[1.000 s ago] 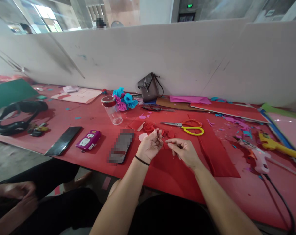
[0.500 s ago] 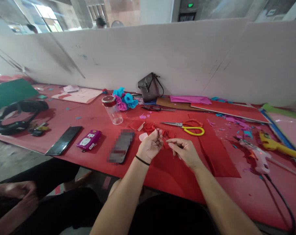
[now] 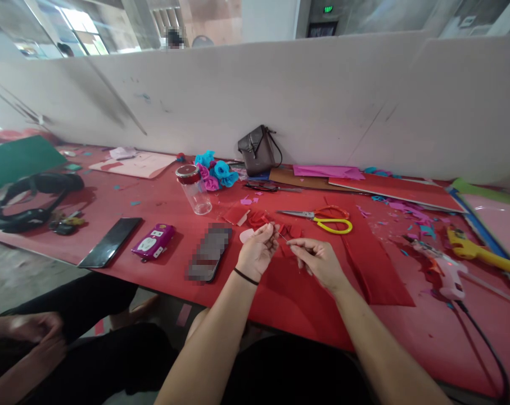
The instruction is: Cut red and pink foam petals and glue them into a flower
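Over the red table, my left hand [image 3: 258, 247] is closed in a pinch. A small red bit shows at its fingertips, too small to make out. A thin wire-like strand [image 3: 283, 237] spans the short gap to my right hand [image 3: 316, 260], whose thumb and forefinger are closed on its end. Crumpled red paper pieces [image 3: 294, 231] lie just beyond my fingers. Beside my left wrist is a pale pink paper piece [image 3: 246, 235]. Scissors [image 3: 328, 220] with red and yellow handles rest beyond my right hand. A red sheet [image 3: 377, 270] lies to its right.
A phone [image 3: 210, 253], purple pouch [image 3: 153, 242], clear jar [image 3: 195, 191] and paper flowers [image 3: 216, 171] stand or lie leftward. At right are a pink glue gun [image 3: 448, 275], its cord, and a yellow glue gun [image 3: 474, 247]. Another person's hands [image 3: 35, 329] are at lower left.
Almost nothing differs. My left fingers have shifted very slightly, and a little more red shows at their tips. My right hand keeps its place.
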### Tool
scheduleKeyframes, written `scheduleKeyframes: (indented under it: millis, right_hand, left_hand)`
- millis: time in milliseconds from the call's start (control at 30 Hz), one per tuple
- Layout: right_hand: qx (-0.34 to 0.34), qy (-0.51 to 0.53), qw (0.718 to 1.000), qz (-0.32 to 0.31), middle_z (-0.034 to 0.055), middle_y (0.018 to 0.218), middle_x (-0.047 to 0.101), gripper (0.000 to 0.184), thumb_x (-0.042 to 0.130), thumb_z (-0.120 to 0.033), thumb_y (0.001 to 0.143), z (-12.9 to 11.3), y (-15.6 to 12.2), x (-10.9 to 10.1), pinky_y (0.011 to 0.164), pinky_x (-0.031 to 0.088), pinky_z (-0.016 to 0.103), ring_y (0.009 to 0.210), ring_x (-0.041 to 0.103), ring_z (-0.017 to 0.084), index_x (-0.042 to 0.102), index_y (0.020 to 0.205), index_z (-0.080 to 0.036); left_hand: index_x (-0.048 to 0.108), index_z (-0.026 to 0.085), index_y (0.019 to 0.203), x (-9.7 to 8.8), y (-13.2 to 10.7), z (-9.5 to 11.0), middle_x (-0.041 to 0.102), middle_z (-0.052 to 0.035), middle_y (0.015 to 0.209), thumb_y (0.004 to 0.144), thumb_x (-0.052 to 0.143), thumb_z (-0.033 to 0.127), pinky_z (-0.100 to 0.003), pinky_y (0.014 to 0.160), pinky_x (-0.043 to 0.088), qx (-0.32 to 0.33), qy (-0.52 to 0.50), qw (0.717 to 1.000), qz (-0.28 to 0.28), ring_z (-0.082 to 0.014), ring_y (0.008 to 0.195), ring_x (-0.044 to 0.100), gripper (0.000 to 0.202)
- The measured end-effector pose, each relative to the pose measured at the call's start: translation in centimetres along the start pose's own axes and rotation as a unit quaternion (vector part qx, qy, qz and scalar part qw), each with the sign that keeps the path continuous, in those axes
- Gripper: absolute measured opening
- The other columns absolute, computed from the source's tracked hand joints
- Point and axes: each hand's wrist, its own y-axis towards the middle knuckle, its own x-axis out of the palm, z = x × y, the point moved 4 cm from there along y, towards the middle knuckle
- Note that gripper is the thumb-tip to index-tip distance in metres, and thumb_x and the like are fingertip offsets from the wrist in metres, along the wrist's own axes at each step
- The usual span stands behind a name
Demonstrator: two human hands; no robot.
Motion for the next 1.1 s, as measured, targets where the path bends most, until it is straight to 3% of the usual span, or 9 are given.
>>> scheduleKeyframes:
  millis: [167,333,567,733,833,1000,1100]
  right_hand:
    - [-0.022,-0.030,0.999,0.012,-0.0047,0.042,0.052,0.035,0.063,-0.043,0.073,-0.2,-0.1,0.0,0.037,0.031,0.021,0.035,0.038,0.007,0.073,0.090,-0.014]
    - [-0.044,-0.046,0.998,0.017,-0.0045,0.043,0.051,0.030,0.063,-0.041,0.074,-0.4,-0.1,0.0,0.044,0.037,0.023,0.041,0.044,0.010,0.073,0.086,-0.015]
    - [0.020,0.052,0.998,-0.023,-0.0068,0.040,0.048,0.033,0.066,-0.044,0.073,0.8,0.2,0.1,0.036,0.020,0.021,0.034,0.030,0.006,0.073,0.087,-0.015]
    - [0.044,0.078,0.996,-0.022,-0.0079,0.039,0.047,0.034,0.067,-0.044,0.070,0.9,0.2,0.2,0.034,0.017,0.020,0.031,0.029,0.005,0.071,0.087,-0.016]
    - [0.046,0.055,0.997,-0.030,-0.0077,0.039,0.048,0.032,0.067,-0.044,0.068,0.3,0.2,0.2,0.034,0.017,0.020,0.030,0.028,0.005,0.070,0.084,-0.016]
    - [0.031,0.045,0.998,-0.028,-0.0078,0.039,0.048,0.030,0.067,-0.044,0.069,0.2,0.1,-0.1,0.034,0.020,0.020,0.031,0.031,0.006,0.068,0.084,-0.017]
    - [0.015,0.042,0.998,-0.045,-0.0069,0.042,0.050,0.029,0.067,-0.044,0.071,0.5,0.2,-0.1,0.036,0.025,0.020,0.034,0.036,0.008,0.067,0.085,-0.019]
  left_hand:
    - [0.063,0.013,0.067,-0.1,0.2,0.1,0.066,0.0002,0.065,0.065,0.079,0.011,-0.015,0.053,0.044,0.046,0.028,0.999,-0.003,-0.0054,0.055,0.057,0.016]
    - [0.060,0.013,0.064,-0.1,0.3,-0.1,0.061,0.0018,0.062,0.066,0.078,0.012,-0.015,0.052,0.043,0.026,0.027,0.999,-0.004,-0.0044,0.052,0.054,0.018]
    - [0.063,0.014,0.070,0.1,0.1,-0.2,0.063,0.0011,0.069,0.069,0.075,0.011,-0.017,0.054,0.045,0.002,0.021,1.000,-0.012,-0.0054,0.055,0.056,0.013]
    - [0.063,0.013,0.069,0.1,0.1,-0.4,0.064,0.0009,0.068,0.070,0.075,0.011,-0.018,0.056,0.045,0.018,0.022,0.999,-0.014,-0.0054,0.054,0.055,0.012]
    - [0.064,0.013,0.068,0.3,0.0,-0.2,0.066,0.0001,0.069,0.067,0.077,0.012,-0.017,0.057,0.044,0.047,0.044,0.998,-0.021,-0.0054,0.055,0.056,0.013]
    - [0.066,0.014,0.064,1.1,-0.7,0.3,0.067,0.0000,0.068,0.065,0.076,0.010,-0.018,0.070,0.046,0.154,0.081,0.983,-0.051,-0.0079,0.067,0.062,0.011]
    - [0.066,0.015,0.064,1.4,-0.9,0.4,0.068,0.0004,0.068,0.065,0.076,0.011,-0.021,0.073,0.047,0.173,0.098,0.978,-0.058,-0.0091,0.068,0.063,0.010]
